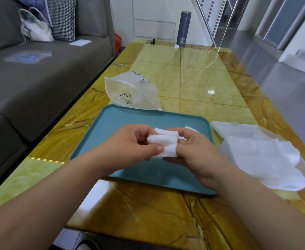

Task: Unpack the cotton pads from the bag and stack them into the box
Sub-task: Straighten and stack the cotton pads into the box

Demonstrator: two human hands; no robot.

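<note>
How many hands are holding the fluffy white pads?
2. The left hand pinches the cotton pads from the left side. The right hand grips them from the right side. Both are above the teal tray.

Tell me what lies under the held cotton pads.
The teal tray lies under the cotton pads, held by the left hand and right hand. A white piece shows behind the right hand; the hands cover the rest.
</note>
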